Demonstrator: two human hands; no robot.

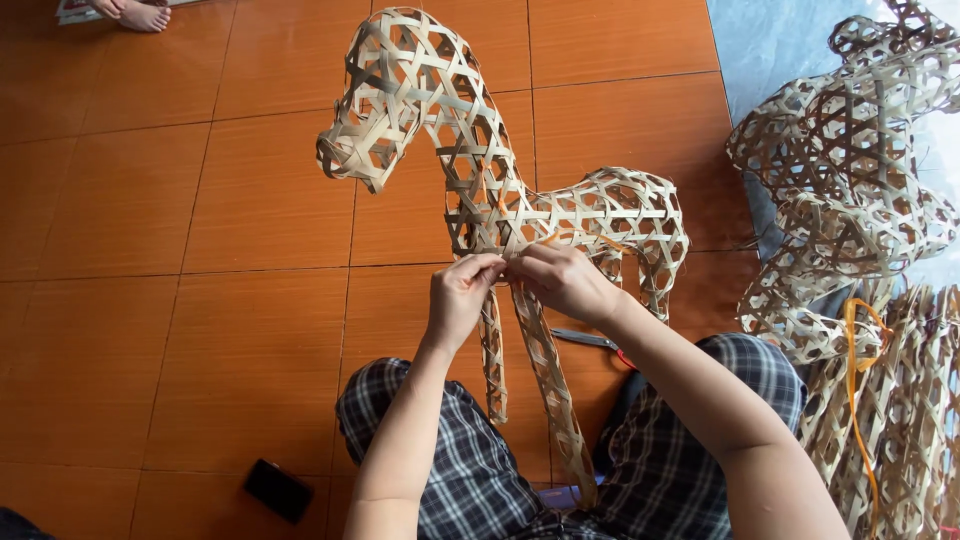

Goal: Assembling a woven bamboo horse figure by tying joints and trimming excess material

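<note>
Left hand [462, 295] and right hand [562, 280] pinch pale strips at the chest of the open-weave bamboo horse figure [520, 200], upright on the orange tiled floor [200, 250]. Risk: excessive pull could snap a strip or topple the figure.

Head view, steeply down, close

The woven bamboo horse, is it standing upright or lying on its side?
Upright: the woven bamboo horse has its head raised and legs pointing down, with left hand and right hand gripping its chest.
</note>
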